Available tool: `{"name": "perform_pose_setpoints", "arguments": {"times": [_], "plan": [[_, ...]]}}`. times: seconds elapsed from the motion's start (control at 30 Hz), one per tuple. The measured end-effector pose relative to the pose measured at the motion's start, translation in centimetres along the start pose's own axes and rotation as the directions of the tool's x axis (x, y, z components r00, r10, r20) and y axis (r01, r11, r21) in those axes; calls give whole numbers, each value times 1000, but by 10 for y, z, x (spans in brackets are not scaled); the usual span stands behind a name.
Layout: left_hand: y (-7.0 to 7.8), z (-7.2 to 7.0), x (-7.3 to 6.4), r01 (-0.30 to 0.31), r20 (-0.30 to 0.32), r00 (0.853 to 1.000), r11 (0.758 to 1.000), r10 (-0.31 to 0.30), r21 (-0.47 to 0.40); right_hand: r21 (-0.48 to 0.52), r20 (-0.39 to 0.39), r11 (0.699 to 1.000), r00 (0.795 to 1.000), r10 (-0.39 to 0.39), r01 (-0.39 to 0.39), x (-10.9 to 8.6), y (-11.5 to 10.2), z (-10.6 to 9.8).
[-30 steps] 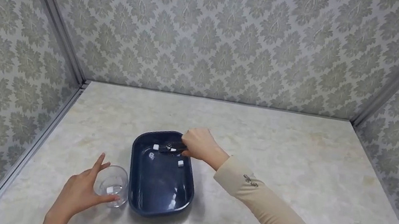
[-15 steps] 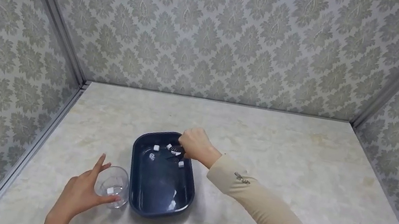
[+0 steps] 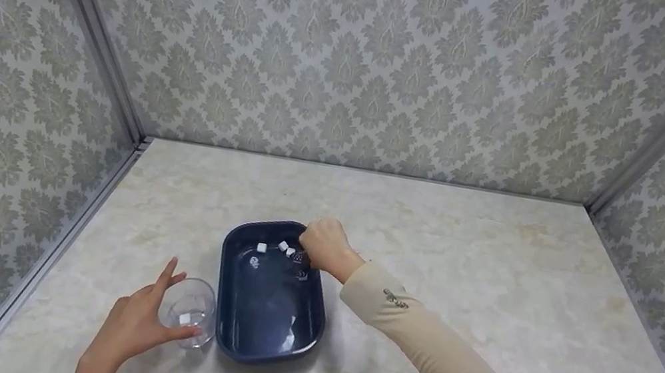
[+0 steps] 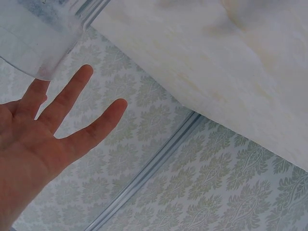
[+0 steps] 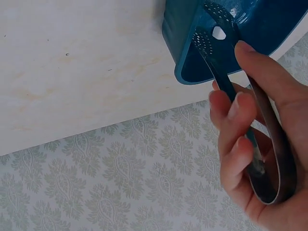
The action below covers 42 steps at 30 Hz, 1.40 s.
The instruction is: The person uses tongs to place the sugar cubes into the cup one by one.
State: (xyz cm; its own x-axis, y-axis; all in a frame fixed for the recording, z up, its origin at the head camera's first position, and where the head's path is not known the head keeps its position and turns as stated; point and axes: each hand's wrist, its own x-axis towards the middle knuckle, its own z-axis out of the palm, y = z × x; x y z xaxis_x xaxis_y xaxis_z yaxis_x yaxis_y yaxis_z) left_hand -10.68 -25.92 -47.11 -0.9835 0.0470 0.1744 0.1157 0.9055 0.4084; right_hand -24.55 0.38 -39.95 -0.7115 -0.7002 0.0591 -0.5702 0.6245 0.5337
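My right hand [image 3: 328,243] grips a pair of dark metal tongs [image 5: 276,144] with perforated ends, thumb on one arm and fingers around the other. The tong ends reach down into a deep blue rectangular dish [image 3: 266,317]. A white cube [image 5: 219,32] shows between the spread tong ends in the right wrist view. Other small white cubes [image 3: 262,248] lie near the dish's far end. My left hand [image 3: 134,319] holds a clear glass [image 3: 192,298] beside the dish, thumb across its near side and fingers at its far side. Inside the glass lies a white cube [image 3: 185,318].
The dish and glass stand close together on a pale marbled table [image 3: 444,246]. Patterned wallpaper panels [image 3: 379,66] with grey metal frame strips [image 3: 89,24] rise behind and at both sides.
My right hand has shifted slightly, and the tong ends have moved rightward within the dish, from the cubes at the far end to the one near the right wall. The left hand stays at the glass.
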Motion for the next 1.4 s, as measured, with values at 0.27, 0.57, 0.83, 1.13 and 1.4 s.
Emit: {"name": "perform_pose_setpoints", "arguments": {"times": [0.27, 0.57, 0.83, 1.13, 1.4], "plan": [[-1, 1, 1, -1, -7, 1000, 1000, 1, 3, -22, -15, 1000, 1000, 12, -13, 0, -4, 3], [0, 1, 1, 28, 21, 999, 999, -28, -19, 3, -34, 1000, 999, 6, -6, 1, -8, 5], [0, 2, 0, 29, 22, 999, 999, -29, -21, 10, 20, 1000, 1000, 4, -5, 1, -11, 4], [1, 1, 0, 26, 20, 999, 999, -26, -19, 42, -4, 999, 1000, -3, 3, -2, -10, 9], [0, 0, 1, 17, 13, 1000, 1000, -17, -10, 34, -59, 999, 998, -11, 13, -6, -8, 10]]}}
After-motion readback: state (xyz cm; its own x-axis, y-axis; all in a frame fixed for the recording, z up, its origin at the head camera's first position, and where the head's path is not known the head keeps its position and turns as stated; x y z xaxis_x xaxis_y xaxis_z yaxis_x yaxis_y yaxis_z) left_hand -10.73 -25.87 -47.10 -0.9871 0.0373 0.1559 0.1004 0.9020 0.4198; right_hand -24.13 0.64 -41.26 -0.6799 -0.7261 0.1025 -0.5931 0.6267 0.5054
